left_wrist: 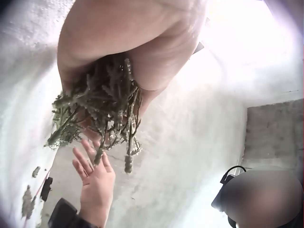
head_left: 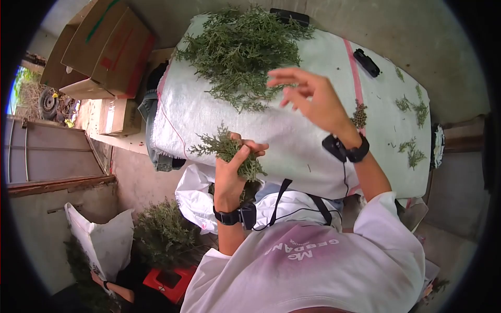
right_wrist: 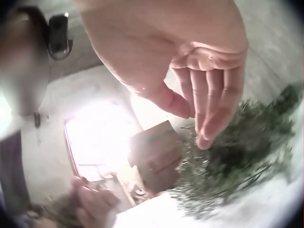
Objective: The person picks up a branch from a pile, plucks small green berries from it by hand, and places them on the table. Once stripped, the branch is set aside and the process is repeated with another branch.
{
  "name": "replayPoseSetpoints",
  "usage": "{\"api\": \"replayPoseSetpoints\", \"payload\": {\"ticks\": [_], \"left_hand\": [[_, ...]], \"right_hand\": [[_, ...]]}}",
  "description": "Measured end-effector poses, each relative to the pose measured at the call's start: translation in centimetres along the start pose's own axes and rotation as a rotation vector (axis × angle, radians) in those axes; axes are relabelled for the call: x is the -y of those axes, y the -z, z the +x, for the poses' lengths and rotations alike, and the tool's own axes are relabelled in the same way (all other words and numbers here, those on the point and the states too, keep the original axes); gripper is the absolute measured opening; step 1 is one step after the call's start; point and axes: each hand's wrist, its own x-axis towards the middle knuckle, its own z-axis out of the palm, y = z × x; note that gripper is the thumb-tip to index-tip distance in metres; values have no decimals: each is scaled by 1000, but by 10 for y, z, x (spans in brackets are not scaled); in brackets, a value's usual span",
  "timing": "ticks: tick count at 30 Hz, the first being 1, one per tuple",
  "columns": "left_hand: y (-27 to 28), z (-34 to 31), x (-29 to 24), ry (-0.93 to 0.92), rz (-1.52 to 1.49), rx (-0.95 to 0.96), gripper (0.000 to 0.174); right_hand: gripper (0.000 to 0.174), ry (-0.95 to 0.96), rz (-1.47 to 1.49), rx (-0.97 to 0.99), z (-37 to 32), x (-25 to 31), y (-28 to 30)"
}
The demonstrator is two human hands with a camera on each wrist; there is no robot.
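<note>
My left hand (head_left: 232, 175) grips a small bunch of green sprigs (head_left: 222, 146) over the near edge of the white-covered surface (head_left: 323, 151); the sprigs (left_wrist: 111, 95) stick out below the fingers in the left wrist view. My right hand (head_left: 318, 101) is raised beside a large pile of sprigs (head_left: 245, 49), its fingers extended and loosely bent, holding nothing. In the right wrist view the right hand (right_wrist: 190, 61) hangs in front of the pile (right_wrist: 237, 152); whether the fingertips touch it I cannot tell.
Loose sprigs (head_left: 412, 151) and a small brown cluster (head_left: 359, 115) lie at the right, near a black object (head_left: 367, 62). Cardboard boxes (head_left: 104, 57) stand at the upper left. Below left are more greenery (head_left: 167, 229), a white sack (head_left: 107, 245), a red object (head_left: 169, 284) and another person's arm (head_left: 120, 291).
</note>
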Motion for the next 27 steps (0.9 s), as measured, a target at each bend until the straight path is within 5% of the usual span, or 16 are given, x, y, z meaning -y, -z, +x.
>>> {"api": "replayPoseSetpoints", "payload": {"ticks": [2, 4, 11, 13, 17, 20, 23, 25, 27], "left_hand": [[0, 1, 0, 14, -3, -36, 23], [-1, 6, 3, 1, 34, -58, 20], [-30, 25, 24, -50, 13, -125, 17], [-27, 23, 22, -45, 71, -133, 18], [-31, 11, 8, -78, -120, -166, 16], [-27, 5, -8, -121, -58, -246, 29], [0, 0, -15, -154, -30, -345, 16], [15, -6, -17, -183, -25, -338, 15], [26, -11, -16, -248, -17, -278, 15]], "right_hand": [[53, -52, -232, -149, 17, -27, 10], [47, 263, -958, -373, 26, -72, 8], [29, 171, -878, -213, 10, -40, -2], [30, 27, -396, -186, -8, -4, -9], [28, 32, -39, 93, -29, 12, -41], [26, 136, -39, 48, -16, 5, -61], [28, 137, 36, 333, 19, 3, -61], [33, 171, -390, 30, 45, 16, -69], [33, 309, -589, -64, 79, 0, -84]]}}
